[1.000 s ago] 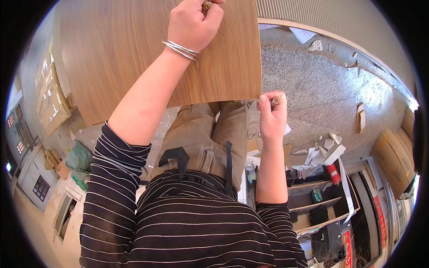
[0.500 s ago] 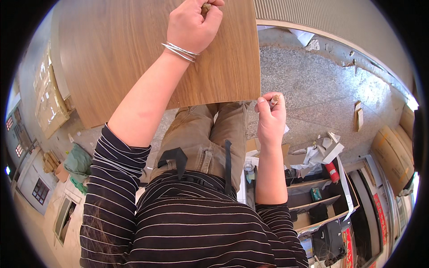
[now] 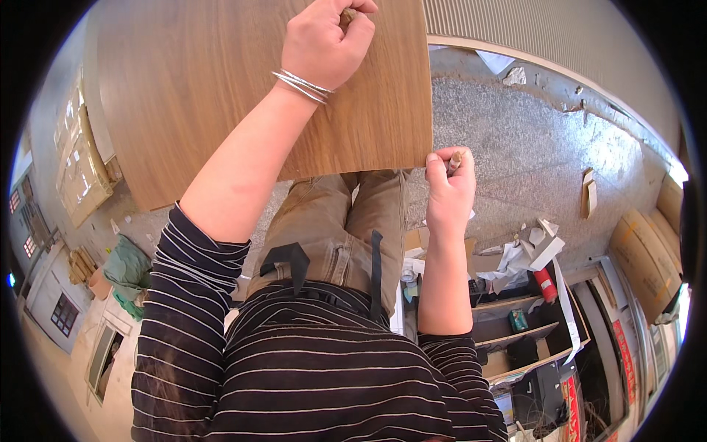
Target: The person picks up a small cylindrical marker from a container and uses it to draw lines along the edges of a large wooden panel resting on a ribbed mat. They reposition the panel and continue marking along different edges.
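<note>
A wood-grain board [image 3: 221,96] lies in front of me, its near right corner above my knees. My left hand [image 3: 328,44] is closed over the board's far part, silver bangles [image 3: 303,86] at the wrist. Between its fingers shows a bit of a small brown lump [image 3: 347,16]; the rest is hidden, so its kind is unclear. At the near right corner, my right hand [image 3: 451,195] is closed around a short stick [image 3: 454,163] with a brown end and a pale, reddish body. That hand's fingertips are at the board's edge, seemingly touching it.
A ribbed panel [image 3: 537,37] runs along the far right. On the right stand an open compartmented wooden box [image 3: 541,331], paper scraps [image 3: 515,258], a red cylinder [image 3: 546,286] and cardboard [image 3: 641,254]. A wrapped flat carton [image 3: 81,162] and green sacking [image 3: 127,267] are at left.
My left hand has shifted slightly right and nearer, still closed. My right hand has moved slightly right, keeping the stick at the board's corner.
</note>
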`<state>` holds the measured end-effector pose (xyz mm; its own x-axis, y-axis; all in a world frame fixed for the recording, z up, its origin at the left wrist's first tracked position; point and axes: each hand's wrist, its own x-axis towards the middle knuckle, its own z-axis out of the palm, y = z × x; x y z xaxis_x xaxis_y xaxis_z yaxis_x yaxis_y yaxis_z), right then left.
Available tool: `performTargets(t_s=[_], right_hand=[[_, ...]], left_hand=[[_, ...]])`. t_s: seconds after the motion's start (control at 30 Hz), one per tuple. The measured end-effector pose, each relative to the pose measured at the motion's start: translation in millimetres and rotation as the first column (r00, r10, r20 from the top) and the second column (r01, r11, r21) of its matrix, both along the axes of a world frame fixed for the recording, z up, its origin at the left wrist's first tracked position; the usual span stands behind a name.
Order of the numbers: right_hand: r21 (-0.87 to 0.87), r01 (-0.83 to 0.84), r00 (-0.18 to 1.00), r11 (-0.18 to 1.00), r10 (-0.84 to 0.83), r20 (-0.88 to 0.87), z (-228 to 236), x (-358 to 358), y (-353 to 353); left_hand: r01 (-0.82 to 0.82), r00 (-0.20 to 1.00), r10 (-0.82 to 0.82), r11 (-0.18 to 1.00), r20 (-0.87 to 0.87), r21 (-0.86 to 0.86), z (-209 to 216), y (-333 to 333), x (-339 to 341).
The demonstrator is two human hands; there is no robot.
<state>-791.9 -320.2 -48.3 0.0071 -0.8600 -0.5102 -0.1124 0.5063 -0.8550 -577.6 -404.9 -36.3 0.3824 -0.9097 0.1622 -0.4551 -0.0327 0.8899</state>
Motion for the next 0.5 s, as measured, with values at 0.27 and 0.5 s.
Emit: performTargets(t_s=[0.27,0.5], right_hand=[[0.001,0.076,0.985,0.997,-0.075,0.155,-5,-32,34],[-0.044,0.081,0.958,0.996,-0.066,0.279,-16,-40,12]], left_hand=[[-0.005,1.000,0.004,1.000,-0.008,-0.025,-4,0,0],[0.013,0.998,-0.012,1.000,-0.064,0.017,-1,1,1]])
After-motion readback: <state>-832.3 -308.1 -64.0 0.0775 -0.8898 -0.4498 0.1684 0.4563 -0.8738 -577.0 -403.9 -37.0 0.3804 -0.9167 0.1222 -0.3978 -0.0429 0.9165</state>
